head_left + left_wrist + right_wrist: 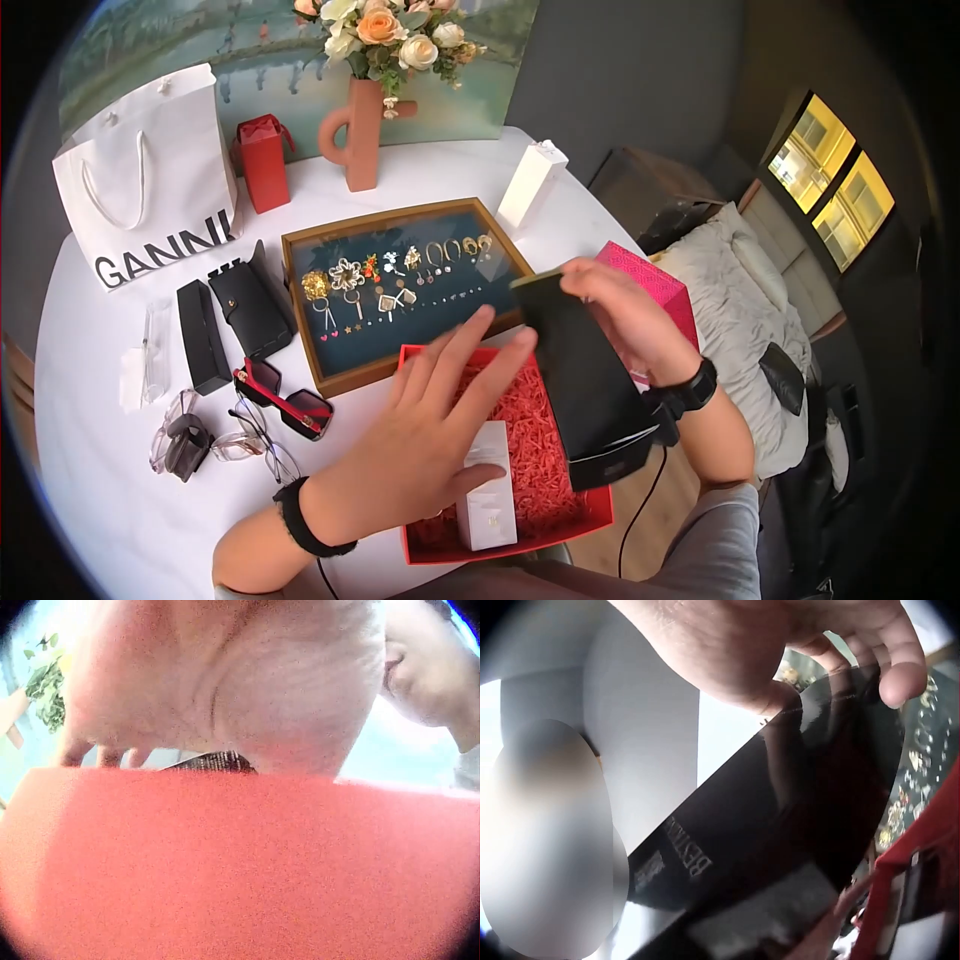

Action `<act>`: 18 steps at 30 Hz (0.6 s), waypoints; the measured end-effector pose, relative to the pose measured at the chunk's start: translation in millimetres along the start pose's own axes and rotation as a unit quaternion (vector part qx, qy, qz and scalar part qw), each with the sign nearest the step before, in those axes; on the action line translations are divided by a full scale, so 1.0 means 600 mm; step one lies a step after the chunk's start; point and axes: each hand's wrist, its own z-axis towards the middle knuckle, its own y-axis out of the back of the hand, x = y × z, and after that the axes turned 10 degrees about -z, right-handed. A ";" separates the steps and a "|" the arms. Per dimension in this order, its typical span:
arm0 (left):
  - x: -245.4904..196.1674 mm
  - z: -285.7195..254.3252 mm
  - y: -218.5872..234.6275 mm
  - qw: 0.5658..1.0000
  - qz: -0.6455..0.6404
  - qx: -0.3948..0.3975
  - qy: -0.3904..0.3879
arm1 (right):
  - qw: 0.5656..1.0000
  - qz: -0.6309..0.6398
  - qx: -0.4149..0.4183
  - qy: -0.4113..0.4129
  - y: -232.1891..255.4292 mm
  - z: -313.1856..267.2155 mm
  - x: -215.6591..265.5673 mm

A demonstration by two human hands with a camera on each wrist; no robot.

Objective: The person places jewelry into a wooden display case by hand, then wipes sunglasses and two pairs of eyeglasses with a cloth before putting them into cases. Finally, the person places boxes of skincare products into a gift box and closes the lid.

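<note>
My right hand (632, 312) grips a glossy black box (580, 385) by its far end, and the box tilts over the right side of a red gift box (556, 540). Silver lettering shows on the black box (742, 802) in the right wrist view. Over the left part of the red box, my left hand (420, 440) has its fingers extended and spread. Its thumb overlaps a slim white box (488, 520) that lies on red shredded paper (530, 440). In the left wrist view, the red box wall (240, 862) hides what lies below the palm (225, 682).
Behind the red box lies a wooden jewelry display case (400, 290). Sunglasses (290, 400), eyeglasses (245, 440) and black cases (250, 310) sit at left. A paper bag (150, 170), red box (264, 165), vase (362, 140) and white box (532, 185) stand farther back; a pink box (655, 290) is at right.
</note>
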 end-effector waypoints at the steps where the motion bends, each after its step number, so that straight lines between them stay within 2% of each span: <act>1: -0.011 0.007 0.006 0.998 0.034 -0.037 -0.028 | 1.000 0.015 0.013 -0.017 -0.018 -0.004 0.006; 2: -0.013 0.009 0.012 0.998 0.038 -0.037 -0.026 | 0.998 0.021 0.038 -0.035 -0.046 -0.020 0.025; 4: -0.014 0.012 0.025 0.993 0.066 -0.068 -0.075 | 0.989 0.017 0.138 -0.048 -0.068 -0.032 0.032; 5: -0.014 0.015 0.029 0.988 0.026 -0.121 -0.087 | 0.989 0.019 0.142 -0.044 -0.076 -0.025 0.024; 6: -0.016 0.011 0.034 0.988 0.033 -0.121 -0.086 | 0.989 -0.024 0.139 0.048 -0.083 -0.011 0.012; 7: -0.018 0.004 0.040 0.989 -0.044 -0.141 -0.022 | 0.979 -0.066 0.133 0.140 -0.091 -0.002 0.007; 8: -0.020 -0.002 0.047 0.978 -0.121 -0.162 0.042 | 0.979 -0.043 0.118 0.162 -0.088 -0.020 0.027; 10: 0.010 0.004 0.042 0.956 -0.214 -0.194 0.047 | 0.959 -0.077 0.024 0.272 -0.089 -0.021 0.037; 11: 0.016 0.003 0.045 0.955 -0.221 -0.189 0.065 | 0.948 0.005 0.095 0.302 -0.080 -0.026 0.037; 13: 0.021 0.001 0.053 0.952 -0.231 -0.183 0.080 | 0.938 0.002 0.112 0.327 -0.086 -0.042 0.059; 14: 0.023 0.000 0.055 0.961 -0.232 -0.126 0.078 | 0.930 0.001 0.123 0.346 -0.088 -0.053 0.069; 15: 0.025 0.002 0.053 0.967 -0.233 -0.066 0.076 | 0.932 -0.055 0.134 0.332 -0.088 -0.056 0.078; 16: 0.026 0.003 0.046 0.966 -0.238 -0.062 0.075 | 0.934 -0.056 0.130 0.328 -0.077 -0.058 0.084; 18: 0.030 0.002 0.036 0.979 -0.185 -0.072 0.052 | 0.880 -0.263 0.040 0.393 -0.049 -0.056 0.096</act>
